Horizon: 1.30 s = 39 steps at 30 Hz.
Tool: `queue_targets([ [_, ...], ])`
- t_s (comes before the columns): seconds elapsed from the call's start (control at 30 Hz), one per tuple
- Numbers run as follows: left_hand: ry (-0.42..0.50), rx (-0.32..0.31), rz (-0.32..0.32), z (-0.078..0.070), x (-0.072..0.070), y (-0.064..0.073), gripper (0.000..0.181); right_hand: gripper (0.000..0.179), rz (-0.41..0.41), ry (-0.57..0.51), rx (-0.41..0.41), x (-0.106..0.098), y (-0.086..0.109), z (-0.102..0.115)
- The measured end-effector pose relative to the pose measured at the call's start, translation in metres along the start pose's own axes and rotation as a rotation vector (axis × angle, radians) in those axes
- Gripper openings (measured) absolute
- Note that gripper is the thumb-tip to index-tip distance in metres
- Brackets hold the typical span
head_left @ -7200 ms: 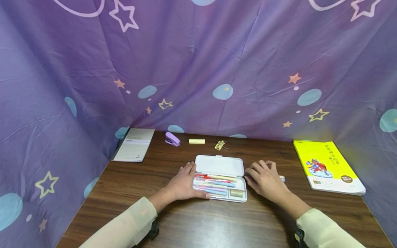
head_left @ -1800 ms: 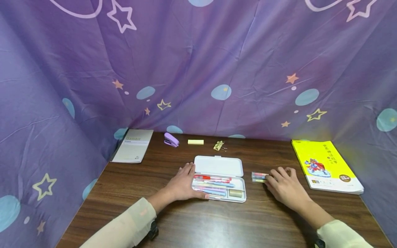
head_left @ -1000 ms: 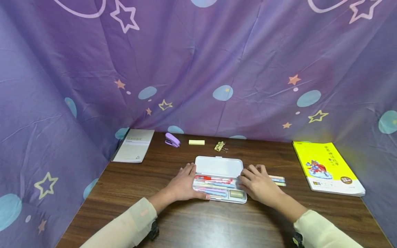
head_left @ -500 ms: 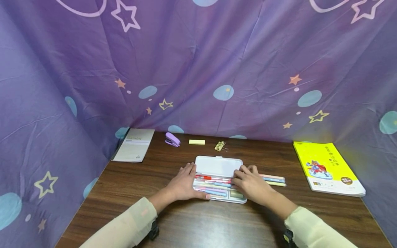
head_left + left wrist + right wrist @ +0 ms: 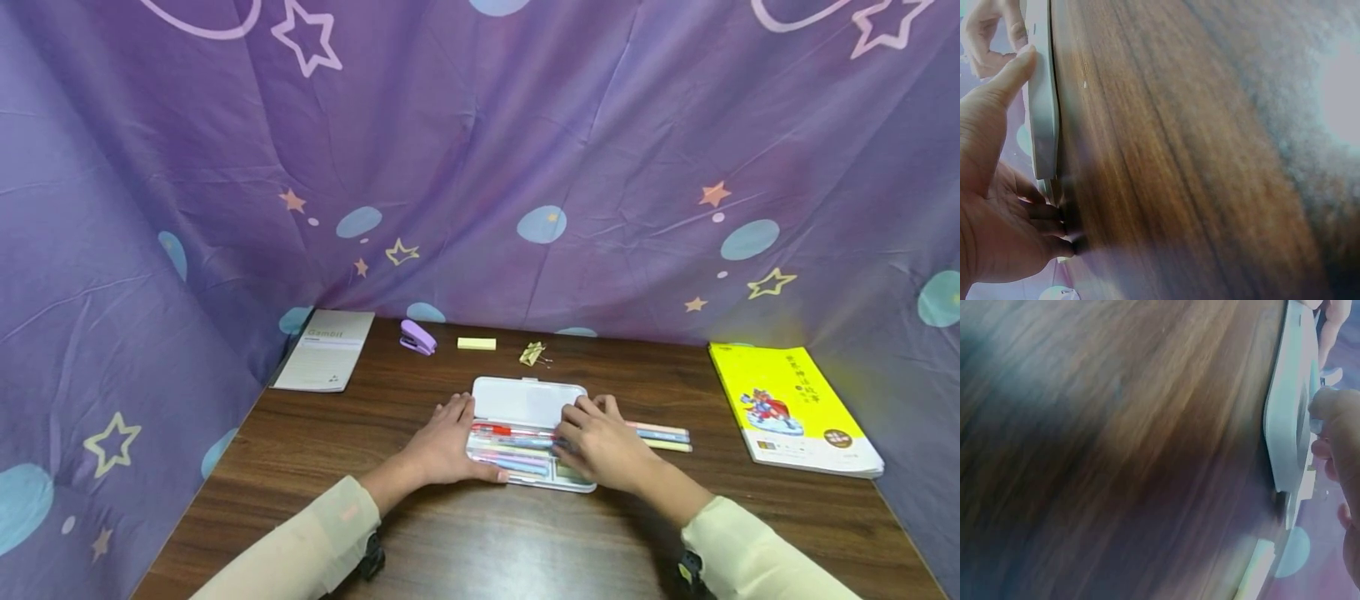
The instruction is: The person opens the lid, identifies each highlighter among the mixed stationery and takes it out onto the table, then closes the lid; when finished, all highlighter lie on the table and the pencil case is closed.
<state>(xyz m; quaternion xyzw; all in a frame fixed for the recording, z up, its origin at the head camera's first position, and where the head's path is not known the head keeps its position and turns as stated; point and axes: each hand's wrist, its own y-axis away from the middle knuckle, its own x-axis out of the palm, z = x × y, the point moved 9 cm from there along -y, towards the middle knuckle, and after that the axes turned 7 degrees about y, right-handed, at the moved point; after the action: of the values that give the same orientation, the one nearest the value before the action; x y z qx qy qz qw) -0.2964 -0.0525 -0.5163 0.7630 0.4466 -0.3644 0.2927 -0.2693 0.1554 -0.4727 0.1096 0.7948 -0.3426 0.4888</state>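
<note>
An open white pencil case (image 5: 531, 402) lies mid-table, lid folded back, with several red and pastel pens (image 5: 517, 458) inside. My left hand (image 5: 442, 446) holds its left end. In the left wrist view the thumb (image 5: 1019, 72) presses the case's front edge and the fingers sit round the left side. Over the case's right end is my right hand (image 5: 603, 442), fingertips bent at the ends of the pens. In the right wrist view its thumb pinches a pale blue pen end (image 5: 1316, 425). The hand partly hides the pens and the compartment's gold-coloured block.
Several pastel pens (image 5: 663, 437) lie on the table right of the case, partly behind my right hand. A notebook (image 5: 326, 354), a purple stapler (image 5: 417, 337), a yellow sticky-note pad (image 5: 476, 343) and gold binder clips (image 5: 532, 354) line the back. A yellow book (image 5: 791, 408) lies right.
Over these frames my right hand let go of pens on the table at the right, then moved left over the case to the pens inside. The left hand has stayed in place.
</note>
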Motion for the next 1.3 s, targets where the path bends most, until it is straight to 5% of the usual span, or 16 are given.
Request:
queue_targets([
  [0.63, -0.005, -0.011, 0.009, 0.0, 0.001, 0.0, 0.144, 0.02, -0.084, -0.001, -0.017, 0.006, -0.02, 0.024],
  [1.3, -0.015, -0.028, 0.023, 0.001, 0.002, -0.001, 0.144, 0.016, -0.001, -0.059, 0.054, 0.019, -0.036, 0.027],
])
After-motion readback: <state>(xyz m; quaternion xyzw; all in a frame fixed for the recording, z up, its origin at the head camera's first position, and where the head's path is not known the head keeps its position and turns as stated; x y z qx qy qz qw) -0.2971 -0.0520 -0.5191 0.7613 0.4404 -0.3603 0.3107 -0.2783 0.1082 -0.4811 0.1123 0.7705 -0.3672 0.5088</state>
